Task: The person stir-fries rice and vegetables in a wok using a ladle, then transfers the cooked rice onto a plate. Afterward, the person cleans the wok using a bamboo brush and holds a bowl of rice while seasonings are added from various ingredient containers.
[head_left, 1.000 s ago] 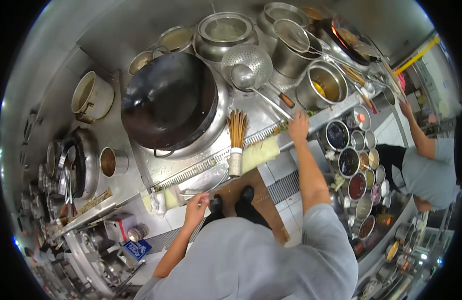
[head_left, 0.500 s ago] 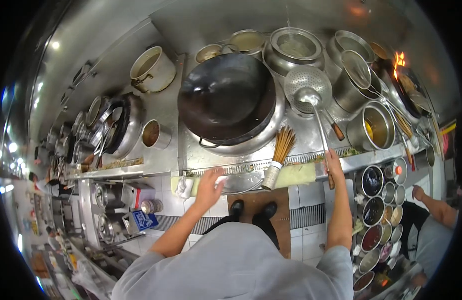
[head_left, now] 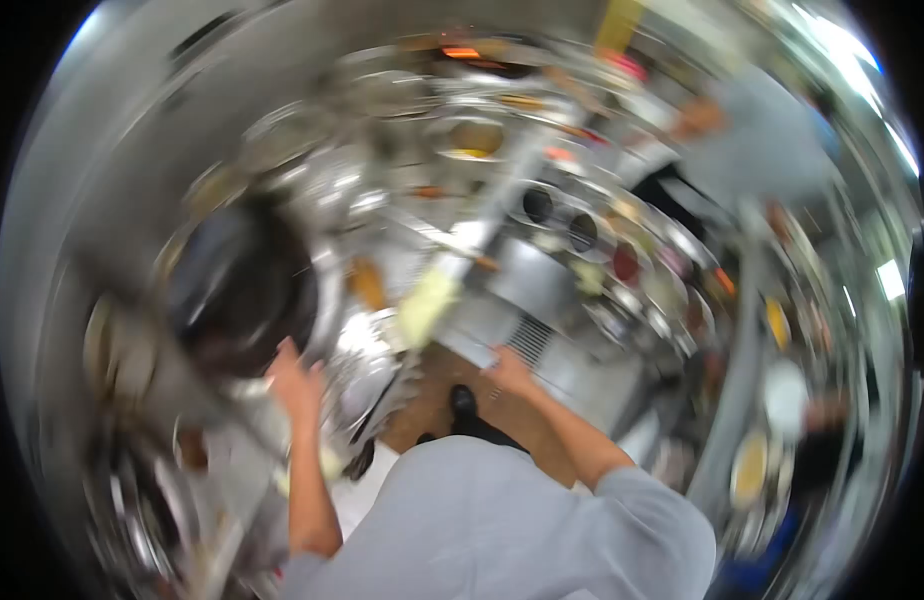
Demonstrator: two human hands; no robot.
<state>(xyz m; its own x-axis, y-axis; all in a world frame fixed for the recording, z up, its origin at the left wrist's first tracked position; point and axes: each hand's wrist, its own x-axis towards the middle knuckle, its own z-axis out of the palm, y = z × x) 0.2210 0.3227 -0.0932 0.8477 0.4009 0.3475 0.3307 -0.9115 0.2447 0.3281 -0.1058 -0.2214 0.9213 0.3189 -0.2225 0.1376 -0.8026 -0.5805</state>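
Motion blur smears this view. A large dark wok (head_left: pixel 244 290) rests on its metal ring at the left. My left hand (head_left: pixel 297 385) is at the wok's lower right edge; whether it grips the rim or handle is too smeared to tell. My right hand (head_left: pixel 509 370) hovers above the floor to the right of the dark shoe, with blurred fingers and nothing visible in it. The ladle (head_left: pixel 432 236) lies across the counter edge, its brown handle end away from my right hand. A blurred bamboo brush (head_left: pixel 367 284) stands beside the yellow cloth (head_left: pixel 425 305).
A pot with yellow contents (head_left: pixel 477 138) stands farther back. Bowls of sauces and ingredients, one dark red (head_left: pixel 625 263), line the right side. A co-worker in grey (head_left: pixel 767 140) stands at the upper right. Flame colour shows near the back burner (head_left: pixel 462 52).
The view has swung to the right and blurred. My right hand has let go of the ladle and drawn back from it. My left hand has moved up to the wok's edge.
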